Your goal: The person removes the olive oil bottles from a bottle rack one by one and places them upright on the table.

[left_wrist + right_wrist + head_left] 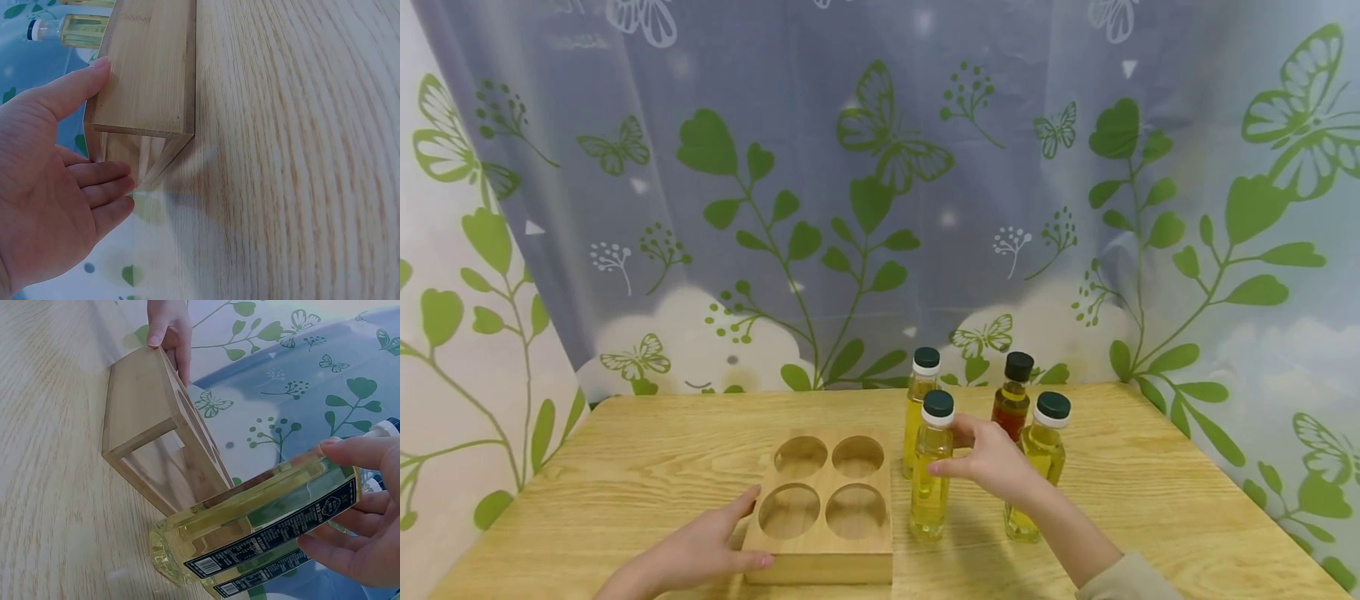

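Observation:
A light wooden bottle holder (824, 569) has several round holes in its top and an open end. My left hand (700, 546) grips its left end, the thumb (94, 78) at the front edge and the fingers (103, 190) by the open end. To the right of the holder, my right hand (992, 458) holds a clear bottle of yellow oil (930, 492) with a dark green cap. Thumb and fingers pinch its upper part, and a black label (275, 534) faces the wrist camera. The bottle is upright in the head view; whether its base touches the table I cannot tell.
Behind the held bottle stands another yellow oil bottle (913, 408). A darker bottle with a reddish label (1009, 412) and a third yellow one (1043, 450) stand to the right, partly behind my right hand. A patterned curtain (805, 208) hangs behind the wooden table (647, 467).

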{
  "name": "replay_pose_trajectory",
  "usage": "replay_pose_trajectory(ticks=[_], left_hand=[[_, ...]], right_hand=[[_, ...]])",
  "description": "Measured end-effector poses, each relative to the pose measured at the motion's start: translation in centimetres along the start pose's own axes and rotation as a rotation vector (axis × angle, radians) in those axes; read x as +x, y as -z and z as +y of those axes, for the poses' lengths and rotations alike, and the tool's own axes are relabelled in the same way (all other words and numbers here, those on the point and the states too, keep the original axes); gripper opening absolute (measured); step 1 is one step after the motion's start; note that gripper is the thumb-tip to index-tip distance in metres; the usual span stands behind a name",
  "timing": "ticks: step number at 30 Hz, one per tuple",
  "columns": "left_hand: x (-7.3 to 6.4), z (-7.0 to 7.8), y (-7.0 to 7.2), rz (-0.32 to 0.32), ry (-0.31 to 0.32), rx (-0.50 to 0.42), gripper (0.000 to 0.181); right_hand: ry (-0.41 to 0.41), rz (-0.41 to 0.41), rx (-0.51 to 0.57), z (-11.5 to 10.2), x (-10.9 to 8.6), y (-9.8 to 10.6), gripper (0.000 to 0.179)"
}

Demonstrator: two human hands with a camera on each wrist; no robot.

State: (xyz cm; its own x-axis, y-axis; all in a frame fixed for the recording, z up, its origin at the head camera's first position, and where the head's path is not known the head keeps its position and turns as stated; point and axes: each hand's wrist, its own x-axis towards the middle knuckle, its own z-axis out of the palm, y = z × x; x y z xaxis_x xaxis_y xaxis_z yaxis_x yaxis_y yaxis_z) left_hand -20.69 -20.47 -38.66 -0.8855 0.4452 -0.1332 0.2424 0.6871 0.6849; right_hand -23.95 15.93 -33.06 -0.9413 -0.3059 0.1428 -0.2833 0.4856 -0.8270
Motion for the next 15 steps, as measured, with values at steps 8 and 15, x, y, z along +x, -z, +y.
replay_pose_trajectory(ticks=[8, 15], left_hand=[[0.01, 0.10, -0.01, 0.003, 0.003, 0.000, 0.097], [-0.08, 0.14, -0.01, -0.008, 0.009, -0.013, 0.096]], right_hand=[[0.003, -0.048, 0.060, 0.18, 0.11, 0.09, 0.059], [0.032, -0.061, 0.070, 0.48, 0.01, 0.09, 0.058]])
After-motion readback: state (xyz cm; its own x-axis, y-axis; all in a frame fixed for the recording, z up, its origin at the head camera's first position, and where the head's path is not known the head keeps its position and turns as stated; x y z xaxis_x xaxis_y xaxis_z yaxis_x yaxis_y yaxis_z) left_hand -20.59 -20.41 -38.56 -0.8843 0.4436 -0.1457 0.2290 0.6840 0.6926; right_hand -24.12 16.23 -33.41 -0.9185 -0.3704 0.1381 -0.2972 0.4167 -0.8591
